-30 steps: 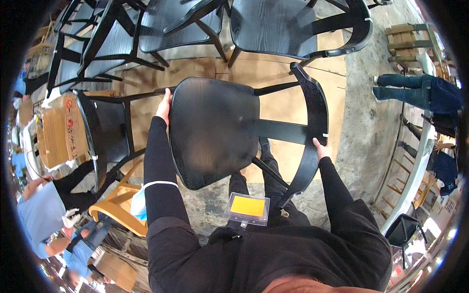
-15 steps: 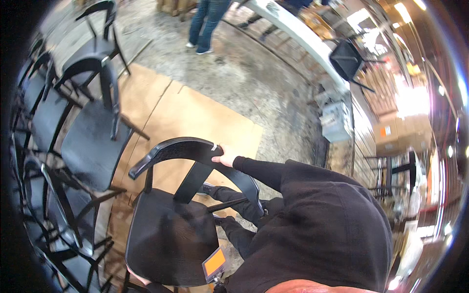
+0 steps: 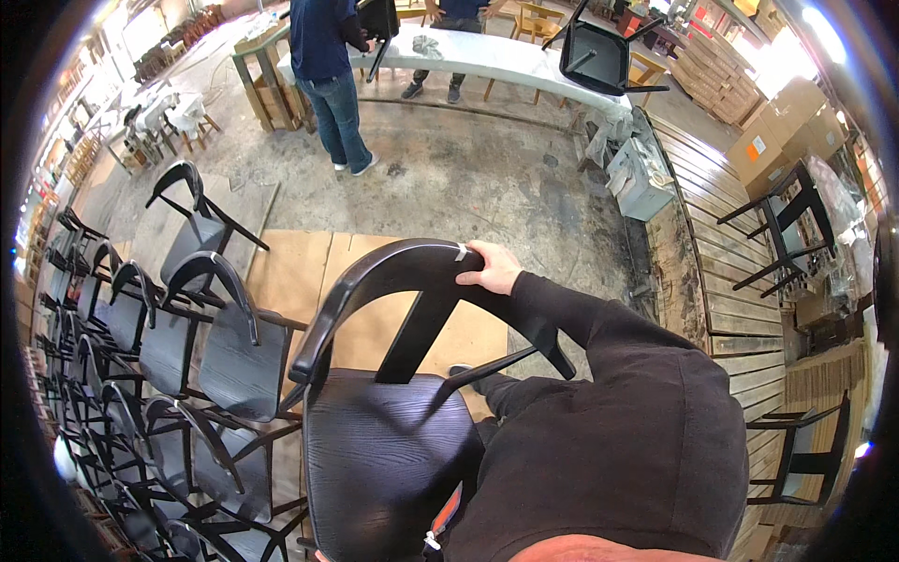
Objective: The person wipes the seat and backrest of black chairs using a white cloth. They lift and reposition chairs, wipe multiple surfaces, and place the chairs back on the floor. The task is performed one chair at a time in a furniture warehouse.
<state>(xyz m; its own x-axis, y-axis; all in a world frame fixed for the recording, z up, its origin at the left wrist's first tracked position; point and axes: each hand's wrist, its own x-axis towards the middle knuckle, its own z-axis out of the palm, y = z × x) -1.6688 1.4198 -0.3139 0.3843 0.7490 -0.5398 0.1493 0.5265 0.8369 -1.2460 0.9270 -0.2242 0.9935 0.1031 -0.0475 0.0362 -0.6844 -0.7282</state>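
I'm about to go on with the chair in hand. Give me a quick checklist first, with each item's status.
1. Right hand secure on the black chair: ok; it grips the curved backrest beside the white tag.
2. Left hand in view: not ok; only a sliver shows at the lower edge, so its grip is unconfirmed.
3. Chair legs off the floor: cannot tell; their lower ends are hidden.
4. Badge free of the seat: cannot tell; it overlaps the seat in view.
5. Gap to the nearest standing chair: cannot tell; little or none shows from this angle.
6. Person in jeans apart from the chair: ok; standing well beyond it.
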